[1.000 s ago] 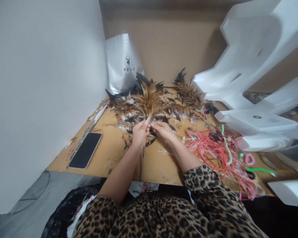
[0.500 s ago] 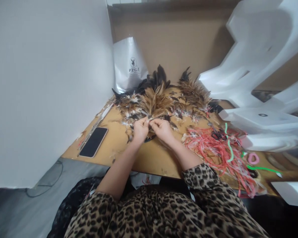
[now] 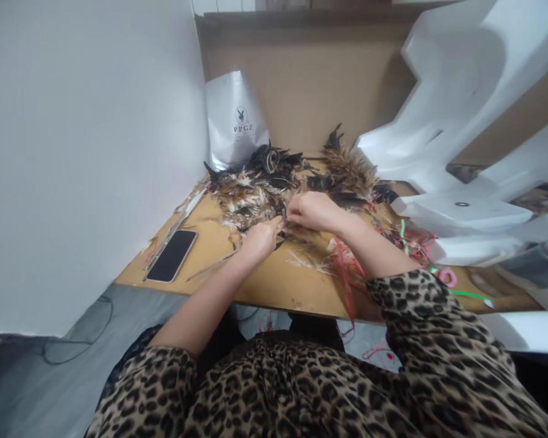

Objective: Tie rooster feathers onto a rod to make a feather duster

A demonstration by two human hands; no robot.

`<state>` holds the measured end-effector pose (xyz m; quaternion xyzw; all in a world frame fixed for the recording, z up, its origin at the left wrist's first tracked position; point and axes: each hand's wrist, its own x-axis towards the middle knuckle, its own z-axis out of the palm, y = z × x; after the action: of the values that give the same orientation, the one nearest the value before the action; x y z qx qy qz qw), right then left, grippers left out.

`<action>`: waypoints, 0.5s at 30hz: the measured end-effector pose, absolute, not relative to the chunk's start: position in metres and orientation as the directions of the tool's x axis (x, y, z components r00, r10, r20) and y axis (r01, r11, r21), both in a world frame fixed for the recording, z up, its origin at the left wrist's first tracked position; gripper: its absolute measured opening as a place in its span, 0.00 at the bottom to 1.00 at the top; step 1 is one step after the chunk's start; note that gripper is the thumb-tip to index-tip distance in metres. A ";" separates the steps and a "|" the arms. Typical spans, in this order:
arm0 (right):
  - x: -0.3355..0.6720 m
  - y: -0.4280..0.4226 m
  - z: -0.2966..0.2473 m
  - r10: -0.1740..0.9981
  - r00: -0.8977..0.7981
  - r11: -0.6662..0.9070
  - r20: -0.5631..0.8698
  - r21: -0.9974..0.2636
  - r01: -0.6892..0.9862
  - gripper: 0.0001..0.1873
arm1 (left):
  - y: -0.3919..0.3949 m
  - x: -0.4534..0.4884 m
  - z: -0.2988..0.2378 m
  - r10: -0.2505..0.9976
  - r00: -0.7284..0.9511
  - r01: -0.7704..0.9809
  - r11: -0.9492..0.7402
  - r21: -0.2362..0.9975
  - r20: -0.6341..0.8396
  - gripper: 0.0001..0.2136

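My left hand (image 3: 261, 238) is closed in a pinch, low over the middle of the table. A dark feather piece (image 3: 283, 212) stands up at its fingertips. Close beside it, my right hand (image 3: 317, 211) is closed with the knuckles up. What its fingers hold is hidden, and blurred brown feathers show around it. Just beyond my left hand spreads a pile of brown and white feathers (image 3: 249, 198), with black feathers (image 3: 274, 161) behind it. Another brown feather bunch (image 3: 349, 167) lies at the back right. Red strings (image 3: 347, 261) lie under my right forearm and hang over the table's front edge.
A phone (image 3: 172, 255) lies at the table's left, near a white wall panel (image 3: 86, 152). A silver bag (image 3: 236, 121) stands at the back. White foam pieces (image 3: 456, 109) crowd the right side, with a pink ring (image 3: 447, 278) and a green strip (image 3: 470, 295) in front.
The upright fan of brown and black feathers over my hands no longer stands there. My right hand has moved right and farther in, its forearm now over the red strings. Some strings hang lower.
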<state>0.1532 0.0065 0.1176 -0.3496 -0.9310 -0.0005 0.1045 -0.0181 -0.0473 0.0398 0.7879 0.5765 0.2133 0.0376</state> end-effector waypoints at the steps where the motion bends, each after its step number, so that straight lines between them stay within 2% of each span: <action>1: 0.156 0.011 0.121 0.643 -0.738 0.762 0.204 -0.069 0.644 0.07 | -0.052 -0.016 0.042 0.927 0.249 0.911 -0.322 0.257 0.279 0.16; 3: 0.160 0.020 0.121 0.637 -0.734 0.768 0.235 -0.116 0.629 0.06 | -0.059 -0.015 0.046 0.914 0.297 0.923 -0.349 0.162 0.277 0.17; 6: 0.158 0.029 0.113 0.626 -0.722 0.779 0.294 -0.245 0.577 0.07 | -0.066 -0.018 0.051 0.843 0.450 0.879 -0.477 0.023 0.293 0.17; 9: 0.151 0.031 0.106 0.601 -0.723 0.797 0.340 -0.328 0.508 0.07 | -0.069 -0.025 0.059 0.807 0.539 0.839 -0.539 -0.070 0.244 0.20; 11: 0.150 0.033 0.104 0.618 -0.714 0.778 0.330 -0.387 0.495 0.07 | -0.070 -0.032 0.065 0.809 0.553 0.833 -0.543 -0.109 0.197 0.17; 13: 0.155 0.040 0.103 0.666 -0.698 0.711 0.263 -0.509 0.486 0.09 | -0.073 -0.041 0.072 0.816 0.553 0.833 -0.539 -0.125 0.166 0.15; 15: 0.168 0.050 0.099 0.712 -0.679 0.596 0.178 -0.664 0.451 0.12 | -0.077 -0.054 0.080 0.829 0.534 0.844 -0.532 -0.060 0.163 0.12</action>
<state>0.1678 0.0504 0.0992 -0.3357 -0.8661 0.2988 0.2186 -0.0544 -0.0768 0.0799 0.8734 0.4791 0.0571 -0.0657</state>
